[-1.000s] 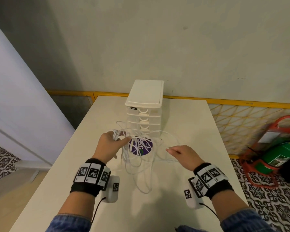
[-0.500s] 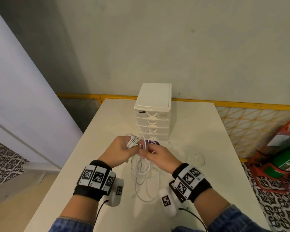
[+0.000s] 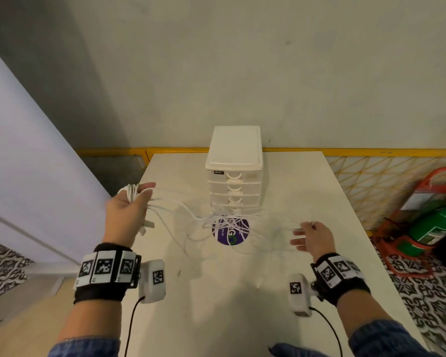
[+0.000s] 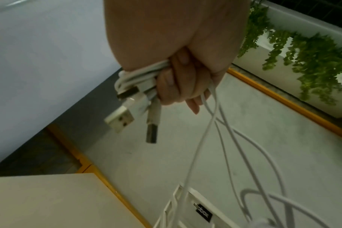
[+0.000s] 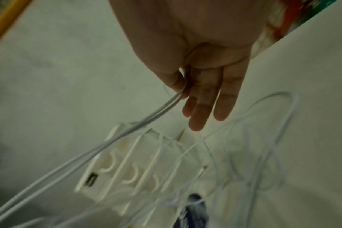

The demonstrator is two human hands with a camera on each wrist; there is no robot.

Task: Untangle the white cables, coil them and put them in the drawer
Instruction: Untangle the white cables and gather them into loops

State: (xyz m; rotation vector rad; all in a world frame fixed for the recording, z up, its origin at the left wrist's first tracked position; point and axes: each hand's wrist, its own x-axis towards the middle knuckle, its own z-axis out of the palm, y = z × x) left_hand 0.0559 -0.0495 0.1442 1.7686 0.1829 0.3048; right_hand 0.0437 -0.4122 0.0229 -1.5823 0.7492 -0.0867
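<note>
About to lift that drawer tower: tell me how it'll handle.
The drawer tower looks like thin plastic, so probably light. It stands tall on a narrow base, so likely tippy. White cables drape across its front, so pulling them might drag it.

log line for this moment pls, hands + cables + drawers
left hand: grips bunched white cables | right hand: pinches two strands, fingers straight | cables: tangled on table | drawer unit: all shut

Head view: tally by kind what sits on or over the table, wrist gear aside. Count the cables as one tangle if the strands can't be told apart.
Hands: 2 (left, right), both holding strands
Cable tangle: 1, strands uncountable
Drawer unit: 1
Purple disc: 1
Total: 5
</note>
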